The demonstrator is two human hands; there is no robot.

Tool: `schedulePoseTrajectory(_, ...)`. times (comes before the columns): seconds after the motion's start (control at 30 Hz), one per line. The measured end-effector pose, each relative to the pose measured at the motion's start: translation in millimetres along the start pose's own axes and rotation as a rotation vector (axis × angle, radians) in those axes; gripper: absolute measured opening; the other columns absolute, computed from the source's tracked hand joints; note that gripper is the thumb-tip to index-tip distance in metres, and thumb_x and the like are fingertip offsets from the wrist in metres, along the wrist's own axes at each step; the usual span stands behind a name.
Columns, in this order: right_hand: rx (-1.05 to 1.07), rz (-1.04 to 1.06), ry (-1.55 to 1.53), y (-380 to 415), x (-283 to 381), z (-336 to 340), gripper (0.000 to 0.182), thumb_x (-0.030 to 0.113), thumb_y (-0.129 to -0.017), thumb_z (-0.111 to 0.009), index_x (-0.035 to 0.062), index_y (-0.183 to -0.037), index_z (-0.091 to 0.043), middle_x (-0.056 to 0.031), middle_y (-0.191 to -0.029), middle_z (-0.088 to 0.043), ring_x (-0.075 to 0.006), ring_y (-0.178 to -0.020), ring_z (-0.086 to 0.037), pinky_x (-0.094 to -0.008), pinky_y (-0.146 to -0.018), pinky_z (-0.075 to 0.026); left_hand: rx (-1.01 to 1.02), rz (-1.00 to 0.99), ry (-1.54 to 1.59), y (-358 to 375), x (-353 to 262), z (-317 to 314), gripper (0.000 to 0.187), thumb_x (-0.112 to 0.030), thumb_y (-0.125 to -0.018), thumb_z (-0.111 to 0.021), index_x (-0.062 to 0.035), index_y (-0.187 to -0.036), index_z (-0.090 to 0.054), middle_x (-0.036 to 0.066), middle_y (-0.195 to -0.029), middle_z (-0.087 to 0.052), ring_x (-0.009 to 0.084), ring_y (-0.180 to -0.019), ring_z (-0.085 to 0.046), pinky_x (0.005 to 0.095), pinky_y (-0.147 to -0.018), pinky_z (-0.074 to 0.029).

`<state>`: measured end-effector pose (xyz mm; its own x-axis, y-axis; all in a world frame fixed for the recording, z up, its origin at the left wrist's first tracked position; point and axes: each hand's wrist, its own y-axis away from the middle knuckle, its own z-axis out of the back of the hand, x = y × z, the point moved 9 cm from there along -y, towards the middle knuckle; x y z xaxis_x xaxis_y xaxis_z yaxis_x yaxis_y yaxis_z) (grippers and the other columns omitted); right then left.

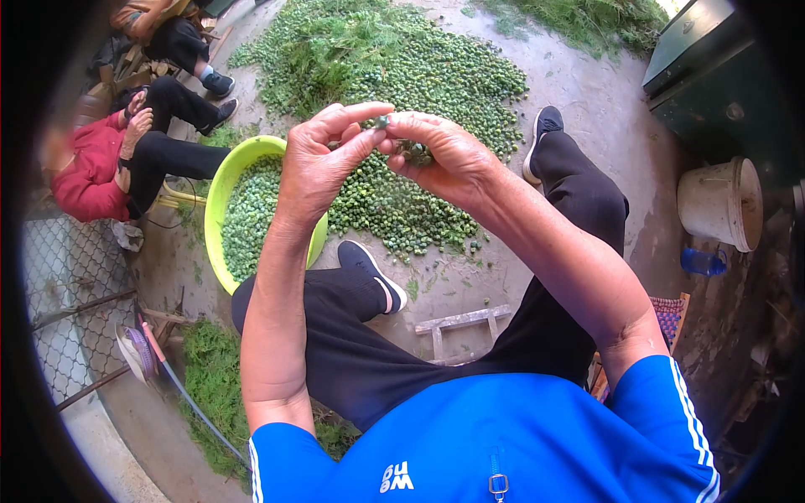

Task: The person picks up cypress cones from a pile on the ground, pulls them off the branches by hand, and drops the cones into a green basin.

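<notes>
My left hand [323, 155] and my right hand [449, 152] meet in front of me, thumbs and forefingers pinched together. A small green cone [381, 122] sits between the fingertips of both hands. Under the curled fingers of my right hand a small dark green sprig [414, 152] shows, partly hidden. Below and beyond the hands a wide heap of green cones [419, 210] covers the ground. To the left of my left forearm stands a lime-green tub [215, 205] holding many loose cones, its right side partly hidden by my arm.
Leafy conifer branches [314, 63] lie on the heap, with more greenery [214, 386] at lower left. A person in a red top [90, 172] sits at left; another sits behind. At right are a white bucket [721, 201] and a blue container [703, 262]. A wooden frame [461, 321] lies between my legs.
</notes>
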<state>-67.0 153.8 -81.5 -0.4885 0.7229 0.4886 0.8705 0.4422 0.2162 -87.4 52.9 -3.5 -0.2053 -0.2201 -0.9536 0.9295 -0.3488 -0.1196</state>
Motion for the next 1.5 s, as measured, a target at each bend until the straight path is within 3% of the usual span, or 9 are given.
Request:
schedulePoseTrajectory(0.17,-0.013,0.013,0.014,2,2,-3,0.010,0.011,-0.089,-0.066,0.0052,-0.096,-0.063,-0.0030,-0.090,-0.063,-0.0111,-0.082,-0.060,-0.0262,-0.077,-0.051,-0.002,-0.040,0.005,1,-4,-2,0.019,-0.006,-0.086,-0.068,-0.0047,-0.104,-0.070,-0.008,-0.074,-0.052,-0.0013,-0.060,-0.038,0.0168,-0.053,-0.031)
schedulePoseTrajectory(0.37,-0.040,0.036,0.002,2,5,-4,0.013,0.013,-0.089,-0.065,0.0032,-0.096,-0.063,-0.0054,-0.090,-0.065,-0.0124,-0.082,-0.062,-0.0276,-0.073,-0.050,0.026,0.215,0.660,-1,14,7,0.021,-0.016,-0.093,-0.059,-0.0031,-0.110,-0.061,-0.002,-0.077,-0.055,0.0030,-0.058,-0.045,0.0177,-0.047,-0.032)
schedulePoseTrajectory(0.5,-0.022,0.095,-0.110,3,14,-13,0.022,0.020,-0.095,-0.054,0.0002,-0.101,-0.061,-0.0118,-0.100,-0.065,-0.0220,-0.095,-0.064,-0.0374,-0.088,-0.053,-0.019,0.251,0.729,0,14,6,0.022,-0.020,-0.095,-0.055,-0.0032,-0.109,-0.058,0.003,-0.090,-0.061,0.0061,-0.064,-0.050,0.0189,-0.049,-0.036)
schedulePoseTrajectory(0.67,0.051,0.068,-0.299,-1,13,-17,0.065,0.049,-0.102,-0.026,-0.0071,-0.128,-0.046,-0.0238,-0.128,-0.051,-0.0297,-0.119,-0.052,-0.0434,-0.102,-0.044,0.083,0.180,0.526,4,6,-1,0.010,-0.010,-0.089,-0.065,-0.0021,-0.096,-0.066,-0.001,-0.083,-0.062,0.0031,-0.069,-0.050,0.0184,-0.052,-0.037)
schedulePoseTrajectory(0.97,0.140,0.085,-0.318,-2,16,-22,0.076,0.057,-0.100,-0.019,-0.0073,-0.137,-0.036,-0.0253,-0.140,-0.041,-0.0324,-0.126,-0.046,-0.0428,-0.107,-0.041,0.023,-0.041,-0.098,4,-3,-11,0.014,0.000,-0.078,-0.070,-0.0035,-0.092,-0.070,-0.005,-0.083,-0.059,0.0029,-0.067,-0.043,0.0190,-0.059,-0.037)
schedulePoseTrajectory(1.07,0.133,0.077,-0.340,-3,14,-22,0.075,0.056,-0.100,-0.019,-0.0075,-0.137,-0.036,-0.0258,-0.139,-0.041,-0.0322,-0.126,-0.046,-0.0423,-0.107,-0.041,0.076,-0.041,-0.253,4,0,-13,0.015,0.004,-0.084,-0.067,0.0005,-0.099,-0.067,0.002,-0.098,-0.064,0.0045,-0.081,-0.057,0.0189,-0.071,-0.045)
schedulePoseTrajectory(1.17,0.149,0.078,-0.388,-5,13,-17,0.073,0.054,-0.101,-0.020,-0.0085,-0.136,-0.035,-0.0269,-0.138,-0.040,-0.0339,-0.127,-0.045,-0.0432,-0.108,-0.040,0.116,-0.005,-0.052,2,5,-5,0.013,-0.003,-0.088,-0.063,0.0003,-0.100,-0.065,0.002,-0.093,-0.062,0.0061,-0.075,-0.055,0.0189,-0.066,-0.043)
schedulePoseTrajectory(1.23,0.139,0.085,-0.409,-3,15,-20,0.072,0.053,-0.101,-0.021,-0.0091,-0.136,-0.035,-0.0273,-0.138,-0.039,-0.0347,-0.127,-0.044,-0.0440,-0.109,-0.040,0.207,0.290,0.574,8,17,-7,0.017,-0.013,-0.093,-0.056,-0.0009,-0.103,-0.059,0.003,-0.090,-0.060,0.0088,-0.067,-0.051,0.0193,-0.060,-0.041)
schedulePoseTrajectory(1.5,0.091,0.091,-0.416,-2,15,-17,0.071,0.052,-0.101,-0.022,-0.0096,-0.135,-0.036,-0.0268,-0.139,-0.037,-0.0342,-0.128,-0.041,-0.0440,-0.108,-0.041,0.192,0.260,0.563,10,11,-13,0.019,-0.022,-0.096,-0.055,-0.0040,-0.096,-0.059,0.001,-0.080,-0.057,0.0060,-0.058,-0.044,0.0152,-0.049,-0.030)
